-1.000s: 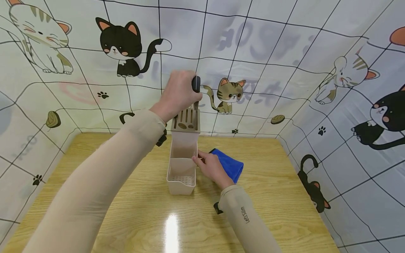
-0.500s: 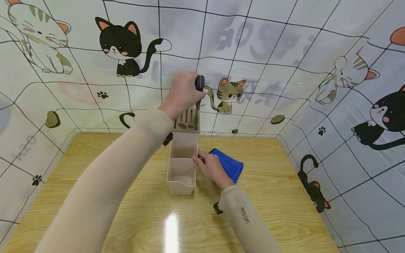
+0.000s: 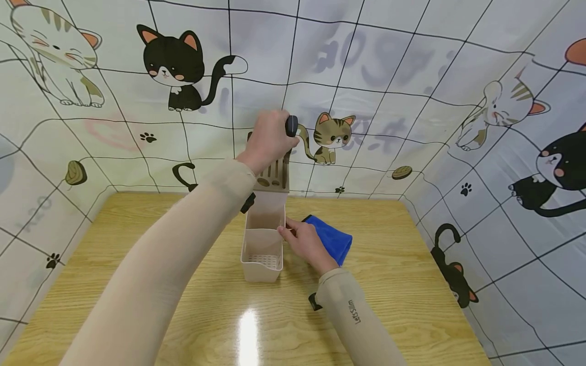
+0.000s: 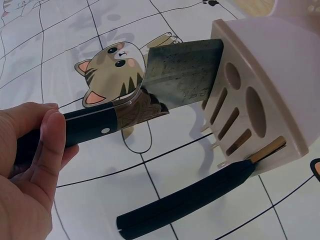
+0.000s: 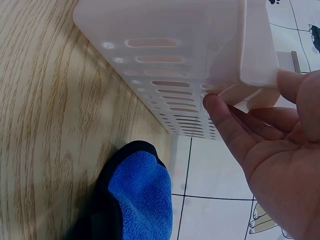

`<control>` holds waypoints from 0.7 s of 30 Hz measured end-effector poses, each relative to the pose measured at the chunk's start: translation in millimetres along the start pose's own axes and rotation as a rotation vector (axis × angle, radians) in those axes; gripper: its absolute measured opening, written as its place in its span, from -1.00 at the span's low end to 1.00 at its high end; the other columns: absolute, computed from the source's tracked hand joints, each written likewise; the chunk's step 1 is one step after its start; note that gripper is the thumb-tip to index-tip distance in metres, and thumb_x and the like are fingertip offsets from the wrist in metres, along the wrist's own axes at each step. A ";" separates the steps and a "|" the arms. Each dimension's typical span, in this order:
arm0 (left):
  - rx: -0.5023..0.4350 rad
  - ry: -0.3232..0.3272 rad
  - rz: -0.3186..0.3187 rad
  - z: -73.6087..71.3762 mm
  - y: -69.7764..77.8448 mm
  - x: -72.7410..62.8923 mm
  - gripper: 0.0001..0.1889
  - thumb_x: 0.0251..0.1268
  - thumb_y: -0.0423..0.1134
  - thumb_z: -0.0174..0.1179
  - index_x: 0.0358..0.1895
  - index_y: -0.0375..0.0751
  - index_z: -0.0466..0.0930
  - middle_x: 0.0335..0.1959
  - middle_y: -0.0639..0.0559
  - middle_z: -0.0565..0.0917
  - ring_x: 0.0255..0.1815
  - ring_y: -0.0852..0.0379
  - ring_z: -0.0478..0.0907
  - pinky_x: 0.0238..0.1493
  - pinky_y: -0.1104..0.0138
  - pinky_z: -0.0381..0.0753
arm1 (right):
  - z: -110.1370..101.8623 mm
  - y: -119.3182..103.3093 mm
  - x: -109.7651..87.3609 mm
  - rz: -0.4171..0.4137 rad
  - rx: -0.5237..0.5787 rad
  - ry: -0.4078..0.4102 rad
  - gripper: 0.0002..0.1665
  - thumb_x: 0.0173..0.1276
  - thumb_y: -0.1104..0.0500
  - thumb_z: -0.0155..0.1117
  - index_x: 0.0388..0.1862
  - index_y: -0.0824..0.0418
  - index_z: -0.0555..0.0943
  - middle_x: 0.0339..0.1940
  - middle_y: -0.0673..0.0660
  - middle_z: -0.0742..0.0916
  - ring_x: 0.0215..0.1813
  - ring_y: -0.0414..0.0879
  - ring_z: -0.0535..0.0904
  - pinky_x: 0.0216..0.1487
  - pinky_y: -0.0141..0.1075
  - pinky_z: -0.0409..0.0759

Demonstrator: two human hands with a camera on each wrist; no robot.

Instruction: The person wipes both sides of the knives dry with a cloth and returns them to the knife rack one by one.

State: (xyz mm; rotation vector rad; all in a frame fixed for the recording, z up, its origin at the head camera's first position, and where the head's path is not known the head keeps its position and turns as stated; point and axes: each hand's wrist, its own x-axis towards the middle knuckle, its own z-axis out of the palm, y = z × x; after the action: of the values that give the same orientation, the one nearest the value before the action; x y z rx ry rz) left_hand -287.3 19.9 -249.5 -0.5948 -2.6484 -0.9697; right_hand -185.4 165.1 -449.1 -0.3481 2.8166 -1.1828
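Observation:
My left hand (image 3: pixel 267 140) grips the black handle of a cleaver (image 4: pixel 182 72) above the back of a beige plastic knife holder (image 3: pixel 262 269). In the left wrist view the broad blade's front end meets the slotted top (image 4: pixel 255 105), partly inside a slot at its edge. A second black-handled knife (image 4: pixel 185 200) sits in another slot of that top. My right hand (image 3: pixel 311 244) pinches the holder's right side near the rim, thumb on top and fingers beneath, as the right wrist view shows. The holder stands upright on the table.
A blue cloth (image 3: pixel 336 241) with a dark edge lies on the wooden table (image 3: pixel 380 305), right behind my right hand. Close behind the holder hangs a cat-patterned sheet (image 3: pixel 380 76), which also covers both sides.
My left hand has moved a little to the right and then slightly down with the cleaver. My right hand and the holder stay where they were.

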 end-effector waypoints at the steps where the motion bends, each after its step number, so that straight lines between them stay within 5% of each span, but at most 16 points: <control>1: 0.002 -0.001 -0.004 1.1 -0.7 0.4 -0.77 0.30 -0.32 0.42 -0.17 -0.41 0.61 -0.21 -0.21 0.69 -0.23 -0.07 0.62 -0.19 0.23 0.67 | -0.2 -0.3 -0.1 -0.002 0.000 0.001 -0.46 0.65 0.02 0.13 0.51 0.14 0.48 0.10 0.16 0.78 0.01 -0.01 0.74 -0.07 -0.14 0.70; 21: -0.026 -0.026 -0.060 25.5 -21.0 1.3 -0.73 0.34 -0.29 0.40 -0.07 -0.42 0.62 -0.15 -0.24 0.71 -0.19 -0.08 0.65 -0.16 0.19 0.70 | -0.4 -0.4 -0.9 -0.022 -0.007 0.002 -0.46 0.65 0.04 0.13 0.50 0.19 0.48 0.07 0.19 0.79 -0.03 0.00 0.75 -0.11 -0.17 0.69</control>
State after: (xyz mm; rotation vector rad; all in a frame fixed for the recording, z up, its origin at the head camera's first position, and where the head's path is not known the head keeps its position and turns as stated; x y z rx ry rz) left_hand -300.6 22.6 -279.7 -0.5406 -2.6948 -1.0217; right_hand -184.5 165.4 -448.6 -0.3789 2.8265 -1.1790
